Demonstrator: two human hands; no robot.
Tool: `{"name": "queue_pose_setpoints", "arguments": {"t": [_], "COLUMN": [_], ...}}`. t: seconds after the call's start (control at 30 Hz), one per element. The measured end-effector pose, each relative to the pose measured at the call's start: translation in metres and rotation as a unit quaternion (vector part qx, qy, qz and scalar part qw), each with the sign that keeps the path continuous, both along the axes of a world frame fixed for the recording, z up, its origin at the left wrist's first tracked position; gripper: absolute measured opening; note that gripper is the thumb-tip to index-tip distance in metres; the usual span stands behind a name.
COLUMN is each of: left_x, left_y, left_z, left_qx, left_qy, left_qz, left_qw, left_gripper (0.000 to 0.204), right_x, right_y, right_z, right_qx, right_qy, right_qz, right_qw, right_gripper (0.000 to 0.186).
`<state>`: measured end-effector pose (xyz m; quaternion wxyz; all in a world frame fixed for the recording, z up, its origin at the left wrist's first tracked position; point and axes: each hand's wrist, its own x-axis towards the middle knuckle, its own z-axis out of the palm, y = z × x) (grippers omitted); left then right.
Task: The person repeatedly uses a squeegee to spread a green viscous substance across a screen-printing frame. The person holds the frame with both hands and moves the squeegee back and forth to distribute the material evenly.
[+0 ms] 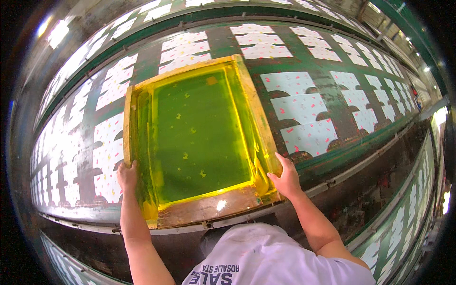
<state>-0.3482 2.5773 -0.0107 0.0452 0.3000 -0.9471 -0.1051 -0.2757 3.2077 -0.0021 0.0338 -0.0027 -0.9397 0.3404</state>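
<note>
A screen-printing frame [254, 107] with wooden rails lies tilted over the green printing table in front of me. Its yellow-green mesh [199, 137] carries small scattered motifs, and glossy yellow ink or coating [259, 172] smears the inner margins. My left hand [127, 177] is closed round the left rail near the lower corner. On the opposite side, my right hand [287, 180] grips the right rail, its thumb toward the mesh and fingers partly hidden. A brown wooden bar [209, 208] runs across the end nearest me. Whether the frame touches the table throughout, I cannot tell.
White cut fabric pieces [301, 107] with small pink and red prints lie in rows on the long green table [327, 159]. A metal rail [342, 179] follows its near edge. Another table with pale pieces [396, 232] stands at lower right, and more rows lie beyond.
</note>
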Motion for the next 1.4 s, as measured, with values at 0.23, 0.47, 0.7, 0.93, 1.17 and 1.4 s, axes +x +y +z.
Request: {"name": "queue_pose_setpoints", "arguments": {"t": [0.23, 0.47, 0.7, 0.93, 1.17, 1.4], "left_x": [-0.003, 0.0, -0.007, -0.025, -0.046, -0.057], "left_y": [-0.01, -0.012, -0.033, 0.009, 0.169, 0.347], "left_z": [-0.001, 0.0, -0.002, 0.006, 0.01, 0.018], "left_qx": [0.061, 0.127, 0.221, 0.153, 0.25, 0.146], "left_qy": [0.011, 0.049, 0.075, 0.068, 0.17, 0.102], "left_qz": [0.005, 0.013, -0.016, -0.012, -0.036, -0.029], "left_qw": [0.998, 0.991, 0.972, 0.986, 0.952, 0.984], "left_gripper": [0.053, 0.046, 0.04, 0.028, 0.025, 0.032], "right_x": [-0.022, -0.029, -0.029, -0.059, -0.076, -0.085], "right_y": [-0.014, -0.02, -0.008, 0.053, 0.182, 0.333], "right_z": [-0.001, 0.008, 0.046, 0.062, 0.029, 0.004], "right_qx": [0.036, 0.022, 0.016, 0.038, 0.008, -0.016], "right_qy": [0.027, 0.036, 0.087, 0.073, 0.064, 0.074], "right_qz": [-0.023, -0.031, 0.004, -0.023, -0.097, -0.151], "right_qw": [0.999, 0.999, 0.996, 0.996, 0.993, 0.986], "right_gripper": [0.087, 0.064, 0.057, 0.053, 0.058, 0.06]}}
